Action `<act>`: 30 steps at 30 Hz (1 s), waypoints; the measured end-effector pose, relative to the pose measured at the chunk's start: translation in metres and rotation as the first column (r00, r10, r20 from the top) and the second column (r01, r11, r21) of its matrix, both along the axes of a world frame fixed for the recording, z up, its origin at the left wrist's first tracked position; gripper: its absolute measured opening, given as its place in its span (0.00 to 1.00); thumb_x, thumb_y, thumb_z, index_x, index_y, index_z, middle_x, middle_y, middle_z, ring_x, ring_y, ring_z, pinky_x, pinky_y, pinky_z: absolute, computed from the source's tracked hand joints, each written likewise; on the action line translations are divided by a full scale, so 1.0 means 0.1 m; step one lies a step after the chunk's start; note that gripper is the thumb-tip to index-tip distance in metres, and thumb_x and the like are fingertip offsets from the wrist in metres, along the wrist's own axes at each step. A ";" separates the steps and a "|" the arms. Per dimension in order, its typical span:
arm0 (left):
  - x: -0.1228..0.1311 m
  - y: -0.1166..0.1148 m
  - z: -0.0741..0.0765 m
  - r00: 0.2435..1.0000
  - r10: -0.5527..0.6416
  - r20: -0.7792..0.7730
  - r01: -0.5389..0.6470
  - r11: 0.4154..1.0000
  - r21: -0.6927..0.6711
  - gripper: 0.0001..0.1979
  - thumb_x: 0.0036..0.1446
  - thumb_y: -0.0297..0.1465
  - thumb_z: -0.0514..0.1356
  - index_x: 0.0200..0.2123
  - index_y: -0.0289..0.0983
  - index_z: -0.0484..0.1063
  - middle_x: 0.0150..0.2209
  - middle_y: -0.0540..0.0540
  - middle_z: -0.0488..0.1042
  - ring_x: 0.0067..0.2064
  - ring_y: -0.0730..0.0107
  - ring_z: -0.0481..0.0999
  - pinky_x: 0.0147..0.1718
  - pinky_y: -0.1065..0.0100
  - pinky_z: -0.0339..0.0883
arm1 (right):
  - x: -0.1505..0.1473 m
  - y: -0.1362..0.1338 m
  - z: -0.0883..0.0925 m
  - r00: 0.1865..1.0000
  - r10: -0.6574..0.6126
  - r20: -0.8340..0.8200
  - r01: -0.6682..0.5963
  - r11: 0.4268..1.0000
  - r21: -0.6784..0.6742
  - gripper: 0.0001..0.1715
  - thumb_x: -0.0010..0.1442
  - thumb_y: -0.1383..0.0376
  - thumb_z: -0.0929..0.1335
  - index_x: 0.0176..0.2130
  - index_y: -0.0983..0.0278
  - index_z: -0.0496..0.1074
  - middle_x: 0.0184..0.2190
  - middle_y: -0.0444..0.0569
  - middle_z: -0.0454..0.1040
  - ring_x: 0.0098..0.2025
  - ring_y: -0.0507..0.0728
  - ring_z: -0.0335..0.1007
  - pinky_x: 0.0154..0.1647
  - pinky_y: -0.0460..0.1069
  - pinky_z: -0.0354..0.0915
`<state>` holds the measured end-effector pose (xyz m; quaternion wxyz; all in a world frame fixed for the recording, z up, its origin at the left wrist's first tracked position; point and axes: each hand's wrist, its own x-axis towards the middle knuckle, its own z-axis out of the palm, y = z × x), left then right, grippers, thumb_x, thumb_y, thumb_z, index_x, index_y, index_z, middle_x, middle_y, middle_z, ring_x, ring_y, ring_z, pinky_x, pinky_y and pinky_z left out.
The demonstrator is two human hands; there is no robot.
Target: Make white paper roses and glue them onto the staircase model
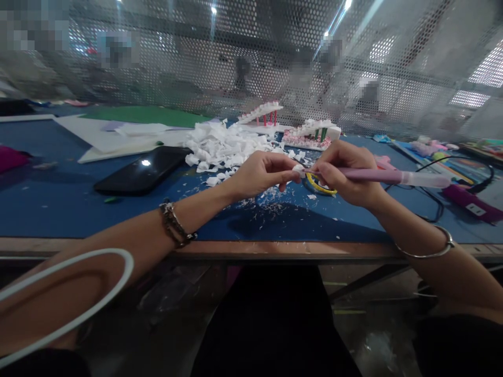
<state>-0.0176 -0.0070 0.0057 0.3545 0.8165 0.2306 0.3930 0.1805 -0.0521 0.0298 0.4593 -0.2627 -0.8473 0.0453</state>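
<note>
My left hand (263, 173) pinches a small white piece (298, 169) between thumb and fingers above the blue table mat (58, 204). My right hand (346, 173) grips a pink and white pen-shaped tool (393, 177), its tip touching the white piece. Under my right hand lies a yellow ring (320, 187). White scraps (271, 201) are scattered on the mat below both hands.
A heap of white cut pieces (220, 146) lies behind my left hand, a black phone (145, 170) to its left. White sheets (113, 136) sit far left. Two small pink-and-white models (310, 133) stand at the back. Black cables (432, 209) and a purple device (471, 204) lie at right.
</note>
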 end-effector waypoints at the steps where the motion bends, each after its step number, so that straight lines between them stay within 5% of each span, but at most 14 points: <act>1: 0.00 0.00 0.00 1.000 0.001 -0.002 -0.001 1.000 -0.003 0.12 0.52 0.36 0.62 0.35 0.33 0.77 0.27 0.45 0.78 0.19 0.83 0.68 0.18 0.79 0.63 | 0.00 0.00 0.00 1.000 -0.004 0.016 0.004 1.000 -0.004 0.10 0.56 0.65 0.65 0.25 0.65 0.66 0.19 0.41 0.65 0.20 0.46 0.56 0.21 0.44 0.54; 5: 0.01 0.00 0.00 1.000 -0.012 0.006 0.012 1.000 -0.021 0.11 0.51 0.35 0.62 0.34 0.33 0.77 0.28 0.45 0.79 0.19 0.83 0.68 0.19 0.79 0.63 | -0.01 -0.01 0.01 0.996 -0.085 -0.003 0.085 0.996 0.014 0.09 0.55 0.68 0.64 0.23 0.64 0.65 0.18 0.40 0.64 0.20 0.46 0.56 0.21 0.45 0.54; 30: -0.01 0.04 -0.03 0.997 -0.069 0.024 0.071 0.994 -0.078 0.12 0.51 0.38 0.64 0.33 0.34 0.76 0.28 0.46 0.78 0.20 0.82 0.68 0.20 0.78 0.64 | -0.07 -0.07 -0.04 0.993 -0.109 0.044 0.106 0.993 0.058 0.10 0.57 0.66 0.65 0.24 0.64 0.66 0.17 0.40 0.65 0.19 0.46 0.57 0.21 0.44 0.54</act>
